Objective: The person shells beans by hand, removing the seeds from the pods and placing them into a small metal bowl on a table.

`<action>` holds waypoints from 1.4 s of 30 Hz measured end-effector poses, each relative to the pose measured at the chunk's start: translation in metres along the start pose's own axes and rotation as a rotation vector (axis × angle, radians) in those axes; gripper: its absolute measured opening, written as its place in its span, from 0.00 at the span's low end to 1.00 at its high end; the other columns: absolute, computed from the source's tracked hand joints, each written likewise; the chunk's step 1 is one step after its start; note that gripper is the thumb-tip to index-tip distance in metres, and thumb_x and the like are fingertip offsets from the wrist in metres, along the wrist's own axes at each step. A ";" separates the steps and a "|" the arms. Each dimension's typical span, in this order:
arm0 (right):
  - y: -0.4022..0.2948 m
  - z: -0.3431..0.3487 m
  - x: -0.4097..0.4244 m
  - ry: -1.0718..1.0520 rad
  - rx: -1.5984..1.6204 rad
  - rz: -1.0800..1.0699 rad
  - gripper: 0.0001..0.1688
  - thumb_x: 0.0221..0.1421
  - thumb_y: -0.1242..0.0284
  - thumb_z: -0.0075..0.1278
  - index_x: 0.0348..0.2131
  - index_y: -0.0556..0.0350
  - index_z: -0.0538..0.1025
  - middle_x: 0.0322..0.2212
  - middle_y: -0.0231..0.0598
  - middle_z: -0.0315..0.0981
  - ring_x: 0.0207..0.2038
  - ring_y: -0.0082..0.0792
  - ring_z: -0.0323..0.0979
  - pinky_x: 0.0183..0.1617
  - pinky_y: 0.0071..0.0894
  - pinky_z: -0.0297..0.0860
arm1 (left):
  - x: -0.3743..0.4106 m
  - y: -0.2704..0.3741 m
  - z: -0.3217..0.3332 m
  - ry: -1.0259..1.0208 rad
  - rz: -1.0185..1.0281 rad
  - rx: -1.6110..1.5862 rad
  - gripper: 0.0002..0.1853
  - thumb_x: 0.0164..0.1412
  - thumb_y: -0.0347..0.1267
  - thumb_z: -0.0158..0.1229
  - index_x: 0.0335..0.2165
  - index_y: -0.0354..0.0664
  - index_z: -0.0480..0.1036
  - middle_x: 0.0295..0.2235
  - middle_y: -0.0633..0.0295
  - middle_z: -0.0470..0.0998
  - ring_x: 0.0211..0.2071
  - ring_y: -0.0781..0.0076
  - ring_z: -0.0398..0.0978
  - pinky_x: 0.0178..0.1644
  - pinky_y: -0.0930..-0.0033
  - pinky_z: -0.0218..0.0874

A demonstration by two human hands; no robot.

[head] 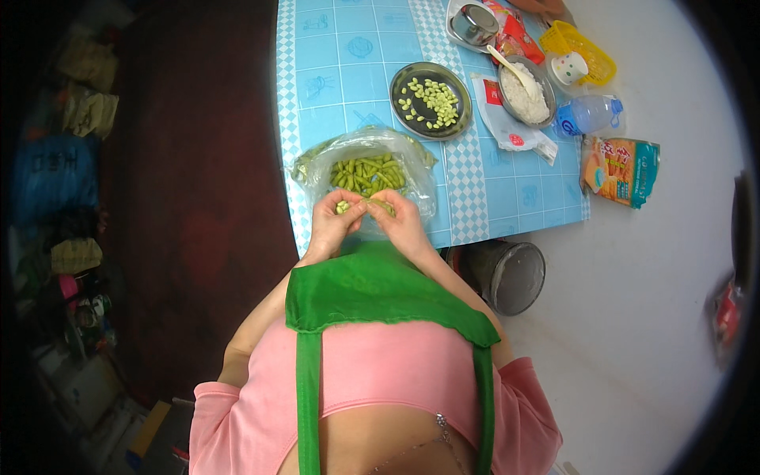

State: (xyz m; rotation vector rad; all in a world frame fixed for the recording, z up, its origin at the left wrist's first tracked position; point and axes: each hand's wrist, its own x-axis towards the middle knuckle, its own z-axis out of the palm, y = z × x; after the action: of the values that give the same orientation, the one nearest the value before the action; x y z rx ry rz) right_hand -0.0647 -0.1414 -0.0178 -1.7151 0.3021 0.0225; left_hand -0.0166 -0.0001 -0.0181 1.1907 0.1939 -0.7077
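Close together over the near rim of a clear plastic bag (415, 205) are my two hands. Shelled green beans (342, 206) lie in my left hand (335, 218), whose thumb and finger meet my right hand at a pod. My right hand (399, 221) grips this green soybean pod (382, 205). Behind the fingers, a heap of unshelled green pods (368, 172) lies in the open bag. Farther back, a round metal plate (396, 114) holds loose shelled beans (438, 101).
Right of the plate stand a bowl of white rice (525, 98) with a spoon (512, 66), a plastic bottle (588, 115), a cereal packet (620, 171), a yellow basket (605, 65) and a metal container (475, 25). A dark bin (518, 279) is below the table edge (522, 230).
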 end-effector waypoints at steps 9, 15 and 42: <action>-0.001 -0.011 0.002 -0.088 0.450 0.339 0.08 0.56 0.73 0.46 0.33 0.60 0.72 0.19 0.29 0.65 0.16 0.15 0.56 0.18 0.15 0.51 | -0.003 0.005 -0.004 -0.046 -0.058 -0.039 0.07 0.59 0.27 0.50 0.35 0.35 0.70 0.21 0.67 0.70 0.16 0.85 0.60 0.17 0.82 0.46; 0.006 -0.029 0.017 -0.012 0.777 0.404 0.11 0.53 0.68 0.50 0.29 0.59 0.71 0.19 0.31 0.68 0.14 0.18 0.56 0.16 0.15 0.48 | -0.007 0.016 -0.019 0.039 -0.277 -0.207 0.08 0.60 0.31 0.49 0.33 0.36 0.70 0.19 0.69 0.66 0.18 0.83 0.61 0.19 0.82 0.46; -0.030 -0.020 0.008 -0.089 0.023 -0.053 0.08 0.52 0.76 0.51 0.34 0.61 0.74 0.21 0.36 0.70 0.21 0.28 0.68 0.24 0.26 0.62 | 0.001 0.032 0.004 -0.045 -0.086 -0.063 0.06 0.61 0.30 0.50 0.31 0.37 0.70 0.17 0.67 0.68 0.14 0.86 0.57 0.17 0.84 0.44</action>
State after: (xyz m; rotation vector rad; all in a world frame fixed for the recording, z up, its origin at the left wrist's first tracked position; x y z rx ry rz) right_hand -0.0537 -0.1582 0.0127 -1.6939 0.1898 0.0560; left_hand 0.0027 0.0022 0.0079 1.1107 0.2291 -0.7976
